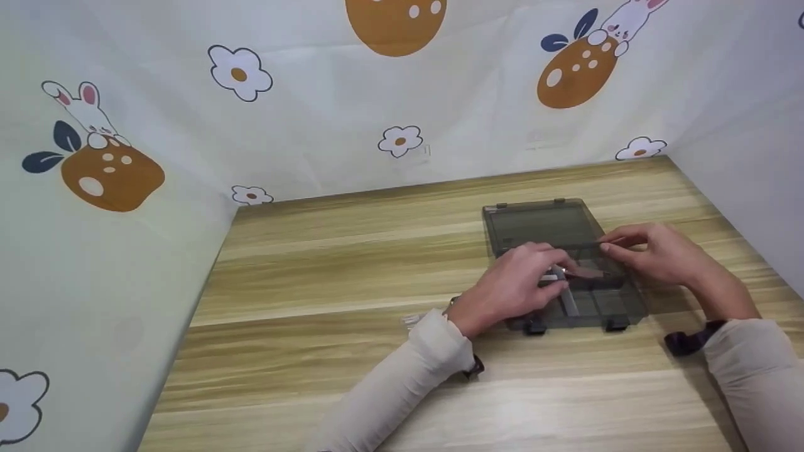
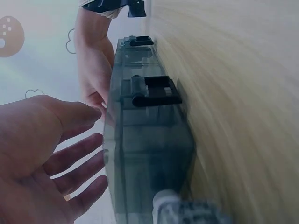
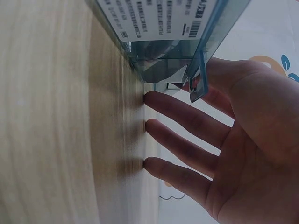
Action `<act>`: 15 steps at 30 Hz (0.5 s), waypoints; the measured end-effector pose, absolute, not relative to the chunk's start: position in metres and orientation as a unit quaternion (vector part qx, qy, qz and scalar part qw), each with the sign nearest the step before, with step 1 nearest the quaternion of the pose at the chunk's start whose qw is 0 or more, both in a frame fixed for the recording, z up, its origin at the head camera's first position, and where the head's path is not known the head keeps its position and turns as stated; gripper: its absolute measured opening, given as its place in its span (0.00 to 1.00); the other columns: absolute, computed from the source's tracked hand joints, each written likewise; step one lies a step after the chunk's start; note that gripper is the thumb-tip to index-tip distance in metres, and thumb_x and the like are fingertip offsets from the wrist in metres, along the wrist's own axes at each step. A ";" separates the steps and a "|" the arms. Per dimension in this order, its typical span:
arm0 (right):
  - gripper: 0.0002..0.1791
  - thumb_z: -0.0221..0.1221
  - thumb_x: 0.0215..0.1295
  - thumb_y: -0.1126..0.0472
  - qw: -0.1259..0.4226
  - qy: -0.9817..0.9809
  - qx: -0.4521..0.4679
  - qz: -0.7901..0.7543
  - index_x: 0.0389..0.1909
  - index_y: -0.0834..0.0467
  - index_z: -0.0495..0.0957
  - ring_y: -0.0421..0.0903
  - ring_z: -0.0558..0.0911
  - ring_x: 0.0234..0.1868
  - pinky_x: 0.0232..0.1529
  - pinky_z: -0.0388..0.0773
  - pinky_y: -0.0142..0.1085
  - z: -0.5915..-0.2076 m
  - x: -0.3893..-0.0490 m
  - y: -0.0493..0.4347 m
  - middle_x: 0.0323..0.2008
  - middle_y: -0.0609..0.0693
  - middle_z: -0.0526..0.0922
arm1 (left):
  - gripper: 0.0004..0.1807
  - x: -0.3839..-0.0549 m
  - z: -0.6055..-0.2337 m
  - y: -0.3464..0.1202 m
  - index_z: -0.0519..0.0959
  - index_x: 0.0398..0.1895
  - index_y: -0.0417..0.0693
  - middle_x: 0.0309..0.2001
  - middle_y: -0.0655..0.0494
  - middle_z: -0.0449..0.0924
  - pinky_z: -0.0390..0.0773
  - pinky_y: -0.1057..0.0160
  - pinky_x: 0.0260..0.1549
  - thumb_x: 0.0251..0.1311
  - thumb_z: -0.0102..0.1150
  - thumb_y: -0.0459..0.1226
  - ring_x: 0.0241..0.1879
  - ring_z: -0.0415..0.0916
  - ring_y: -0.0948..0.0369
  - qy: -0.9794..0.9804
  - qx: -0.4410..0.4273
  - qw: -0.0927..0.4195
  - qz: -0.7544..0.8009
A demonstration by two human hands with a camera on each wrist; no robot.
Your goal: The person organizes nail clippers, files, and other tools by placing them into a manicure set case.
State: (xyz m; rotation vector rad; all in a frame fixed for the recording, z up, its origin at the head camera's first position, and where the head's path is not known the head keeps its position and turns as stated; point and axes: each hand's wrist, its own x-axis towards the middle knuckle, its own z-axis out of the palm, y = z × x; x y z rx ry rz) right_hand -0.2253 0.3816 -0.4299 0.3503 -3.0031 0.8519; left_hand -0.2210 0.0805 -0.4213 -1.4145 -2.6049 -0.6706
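Two hands (image 1: 515, 281) (image 1: 669, 256) at open box (image 1: 540, 225) — whether gripping, cannot tell; wood-grain table (image 1: 314, 282), flower-printed backdrop (image 1: 314, 132) behind.

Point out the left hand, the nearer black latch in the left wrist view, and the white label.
Left hand (image 1: 514, 281): head view, on the back of the hand.
Nearer black latch (image 2: 158, 100): left wrist view, on its lower bar.
White label (image 3: 161, 19): right wrist view, amid its printed text.
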 end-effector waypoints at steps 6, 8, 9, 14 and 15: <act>0.16 0.63 0.80 0.49 -0.006 -0.957 0.107 0.270 0.56 0.54 0.90 0.69 0.88 0.58 0.56 0.85 0.56 -0.430 -0.226 0.381 0.52 0.61 0.92 | 0.11 -0.220 -0.423 0.067 0.86 0.56 0.55 0.55 0.61 0.89 0.82 0.66 0.60 0.76 0.65 0.44 0.55 0.83 0.63 -0.858 -0.463 0.055 -0.217; 0.16 0.63 0.79 0.49 -0.006 -0.957 0.106 0.270 0.57 0.54 0.90 0.68 0.88 0.58 0.56 0.84 0.53 -0.430 -0.226 0.382 0.52 0.60 0.92 | 0.11 -0.220 -0.424 0.063 0.86 0.56 0.56 0.54 0.61 0.88 0.82 0.65 0.58 0.76 0.65 0.44 0.54 0.83 0.63 -0.859 -0.462 0.054 -0.215; 0.16 0.63 0.80 0.49 -0.008 -0.957 0.105 0.271 0.57 0.54 0.90 0.68 0.88 0.58 0.56 0.83 0.53 -0.431 -0.226 0.382 0.52 0.60 0.92 | 0.11 -0.220 -0.424 0.062 0.86 0.56 0.56 0.54 0.61 0.88 0.83 0.66 0.57 0.76 0.65 0.43 0.53 0.83 0.63 -0.859 -0.461 0.054 -0.216; 0.16 0.63 0.80 0.49 -0.010 -0.956 0.109 0.273 0.57 0.53 0.90 0.68 0.88 0.58 0.58 0.83 0.56 -0.430 -0.226 0.382 0.52 0.60 0.92 | 0.12 -0.219 -0.425 0.052 0.86 0.57 0.56 0.54 0.60 0.88 0.84 0.65 0.55 0.75 0.67 0.43 0.53 0.83 0.63 -0.864 -0.452 0.062 -0.212; 0.16 0.63 0.80 0.49 -0.009 -0.956 0.111 0.271 0.57 0.53 0.90 0.67 0.88 0.58 0.57 0.83 0.54 -0.430 -0.226 0.382 0.52 0.59 0.93 | 0.12 -0.219 -0.425 0.049 0.86 0.57 0.56 0.54 0.60 0.88 0.84 0.64 0.55 0.74 0.67 0.44 0.54 0.83 0.63 -0.865 -0.451 0.063 -0.209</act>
